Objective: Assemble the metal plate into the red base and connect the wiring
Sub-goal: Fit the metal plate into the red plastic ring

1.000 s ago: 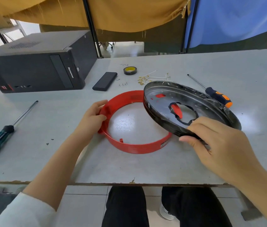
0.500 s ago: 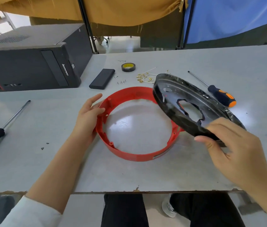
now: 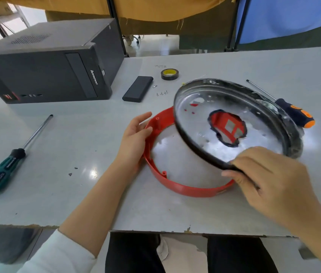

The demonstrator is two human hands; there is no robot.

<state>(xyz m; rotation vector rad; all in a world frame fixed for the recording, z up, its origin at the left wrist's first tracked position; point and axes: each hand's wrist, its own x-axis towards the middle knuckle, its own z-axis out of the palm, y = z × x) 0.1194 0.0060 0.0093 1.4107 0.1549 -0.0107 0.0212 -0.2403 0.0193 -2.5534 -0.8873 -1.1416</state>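
At far left a green screwdriver (image 3: 1,170) lies on the table (image 3: 76,138), a black computer case (image 3: 45,62) above it. At centre the left hand (image 3: 134,138) rests with relaxed fingers against the red base (image 3: 187,188). Right of centre the right hand (image 3: 270,180) pinches the near rim of the tilted metal plate (image 3: 232,119), raised over the base.

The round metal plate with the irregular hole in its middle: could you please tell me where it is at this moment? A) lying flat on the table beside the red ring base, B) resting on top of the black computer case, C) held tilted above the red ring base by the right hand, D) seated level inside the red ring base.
C: the right hand grips the near rim of the round metal plate, which tilts over the red ring base.
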